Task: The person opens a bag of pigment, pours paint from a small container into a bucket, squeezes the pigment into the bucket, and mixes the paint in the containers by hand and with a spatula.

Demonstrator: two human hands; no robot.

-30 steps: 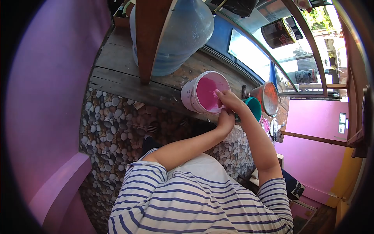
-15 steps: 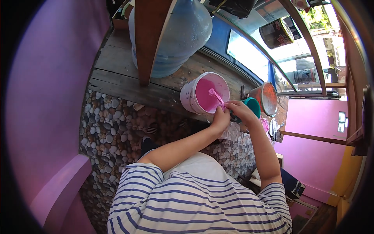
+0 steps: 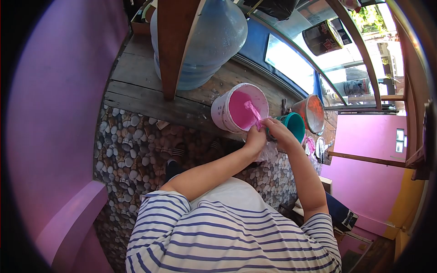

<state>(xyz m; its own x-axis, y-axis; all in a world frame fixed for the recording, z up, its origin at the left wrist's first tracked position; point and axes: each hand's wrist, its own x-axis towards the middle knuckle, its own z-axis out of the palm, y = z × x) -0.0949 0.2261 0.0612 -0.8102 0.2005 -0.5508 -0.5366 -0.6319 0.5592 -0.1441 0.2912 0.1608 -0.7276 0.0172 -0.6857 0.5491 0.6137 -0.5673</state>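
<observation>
A white bucket point(image 3: 219, 113) with pink paint inside stands at the edge of the wooden bench. Over its rim, a twisted, pink-smeared end of a plastic bag point(image 3: 252, 113) reaches into the opening. My left hand point(image 3: 256, 139) is closed on the bag just beside the rim. Pinched near the same spot, my right hand point(image 3: 278, 131) also grips the bag. Clear crumpled plastic point(image 3: 268, 152) hangs below both hands. The fingertips partly hide each other. Behind my right hand sits a teal bucket point(image 3: 296, 125).
A large clear water jug point(image 3: 209, 50) stands behind a brown wooden post point(image 3: 175, 54). An orange-stained bucket point(image 3: 314, 113) is on the right end of the bench point(image 3: 136, 95). Glass shelving holds a dark can point(image 3: 321, 38). The floor point(image 3: 123, 154) has a pebble pattern.
Both hands have shifted very slightly while keeping hold of the plastic bag. More of the teal bucket shows beside my right hand. The white bucket stays in place.
</observation>
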